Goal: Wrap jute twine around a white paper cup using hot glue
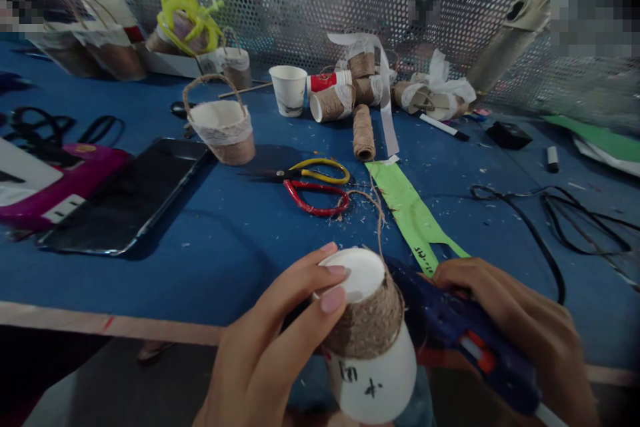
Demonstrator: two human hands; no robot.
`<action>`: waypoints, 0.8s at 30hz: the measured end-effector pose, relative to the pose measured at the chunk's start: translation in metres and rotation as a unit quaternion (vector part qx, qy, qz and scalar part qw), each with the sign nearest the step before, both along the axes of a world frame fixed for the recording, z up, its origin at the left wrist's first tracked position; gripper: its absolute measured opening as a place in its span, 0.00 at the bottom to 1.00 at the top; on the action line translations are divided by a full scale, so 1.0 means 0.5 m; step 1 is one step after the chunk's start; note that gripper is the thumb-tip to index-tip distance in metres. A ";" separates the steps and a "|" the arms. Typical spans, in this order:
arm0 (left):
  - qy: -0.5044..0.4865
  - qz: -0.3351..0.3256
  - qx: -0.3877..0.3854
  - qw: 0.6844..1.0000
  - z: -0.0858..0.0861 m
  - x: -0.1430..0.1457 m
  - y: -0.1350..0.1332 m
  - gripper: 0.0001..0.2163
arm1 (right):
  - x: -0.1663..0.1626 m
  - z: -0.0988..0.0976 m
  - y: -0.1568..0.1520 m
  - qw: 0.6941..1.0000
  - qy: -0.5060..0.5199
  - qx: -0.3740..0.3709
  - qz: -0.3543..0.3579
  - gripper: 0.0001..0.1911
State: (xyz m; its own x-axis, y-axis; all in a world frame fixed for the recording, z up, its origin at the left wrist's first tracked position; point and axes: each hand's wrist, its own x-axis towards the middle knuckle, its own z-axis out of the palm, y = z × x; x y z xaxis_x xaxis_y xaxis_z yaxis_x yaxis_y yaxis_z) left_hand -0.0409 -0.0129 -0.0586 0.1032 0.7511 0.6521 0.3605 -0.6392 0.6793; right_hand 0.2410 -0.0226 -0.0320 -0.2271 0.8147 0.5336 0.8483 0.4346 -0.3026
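My left hand (pixel 280 340) grips an upturned white paper cup (pixel 373 373) at its base, fingers curled over the flat bottom. Brown jute twine (pixel 367 323) is wound round the cup's upper part, and a loose strand runs up toward the table. Black marks are written on the cup's bare white side. My right hand (pixel 520 327) is closed round a dark blue glue gun (pixel 465 333) with an orange trigger, its nozzle end close beside the twine band.
On the blue table (pixel 225 240) lie red and yellow scissors (pixel 313 183), a green paper strip (pixel 413 213), a twine spool (pixel 363 133), a small twine basket (pixel 223 123), a black tablet (pixel 130 193), black cables (pixel 555 220) and several wrapped cups near a mesh wall.
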 end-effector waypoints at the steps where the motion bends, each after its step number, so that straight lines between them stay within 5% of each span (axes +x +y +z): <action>1: 0.006 -0.017 0.007 1.000 -0.001 -0.002 0.001 0.37 | 0.002 0.000 0.001 1.000 -0.004 0.004 0.006 0.09; 7: 0.021 -0.070 0.008 0.997 -0.002 -0.015 0.008 0.46 | 0.001 0.010 0.008 1.000 -0.001 0.003 0.007 0.05; 24: 0.010 -0.070 0.014 0.997 0.006 -0.007 0.014 0.45 | -0.015 0.023 0.018 1.000 -0.016 0.000 -0.008 0.03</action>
